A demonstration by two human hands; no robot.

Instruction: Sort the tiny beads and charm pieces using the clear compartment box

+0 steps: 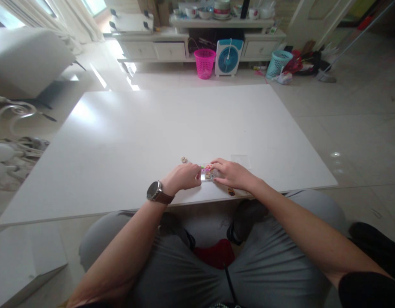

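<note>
A small clear plastic box point(207, 173) with colourful bits inside lies near the front edge of the white table point(126, 141). My left hand point(183, 177), a watch on its wrist, is curled with its fingertips pressed against the box's left side. My right hand point(233, 173) grips the box's right side, fingers bent over it. A clear flat lid point(240, 160) lies just behind my right hand. A small round bead-like piece point(183, 159) sits behind my left hand. A small dark piece point(231, 191) lies at the table's edge under my right wrist.
Beyond the table stand a pink basket point(204, 63), a small blue fan point(228, 57) and a teal basket point(278, 63) before a white cabinet point(152, 49). A grey chair point(24, 60) is at far left. My grey-trousered knees sit under the front edge.
</note>
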